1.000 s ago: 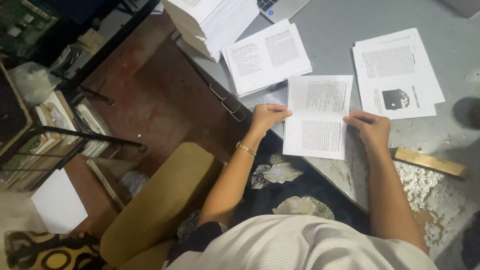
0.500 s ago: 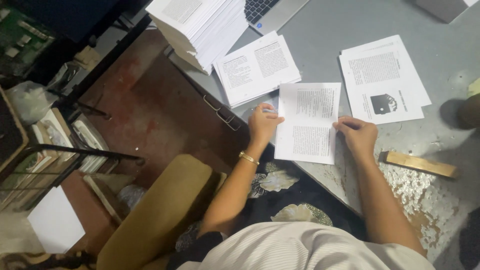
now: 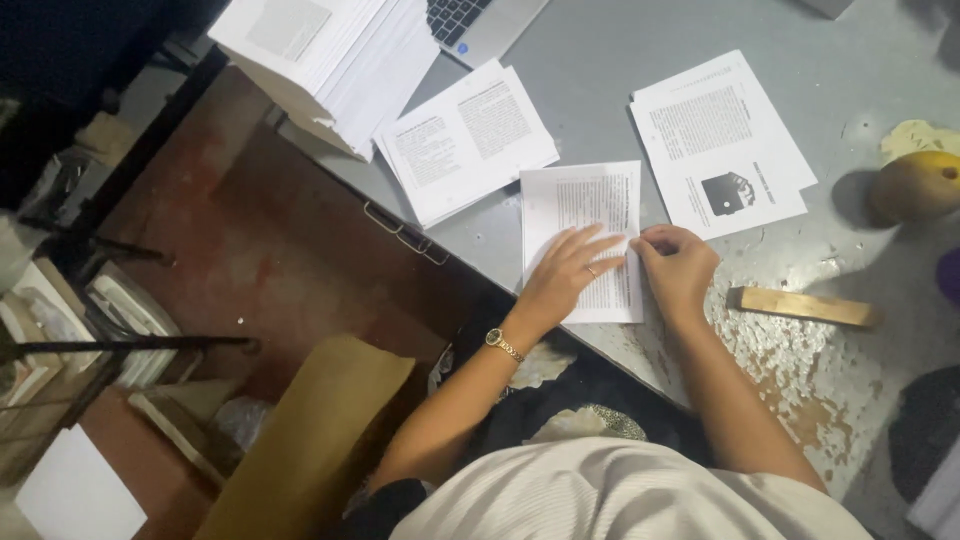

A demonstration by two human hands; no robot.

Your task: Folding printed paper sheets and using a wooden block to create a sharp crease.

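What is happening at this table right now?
A person presses a folded printed sheet flat on the grey table. The left hand lies spread on the sheet; the right hand pinches its right edge. More printed sheets, a tall paper stack and a wooden stick lie around.

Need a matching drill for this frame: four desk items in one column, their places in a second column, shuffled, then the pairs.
Things
1. folded sheet
2. wooden block
3. paper stack
4. laptop

Places
A. top edge of the view, beside the stack
B. under both hands, left hand flat on it, right hand at its right edge
C. far-left corner of the desk, overhanging the edge
D. on the chipped paint to the right of the right hand

Pairs: 1-B, 2-D, 3-C, 4-A
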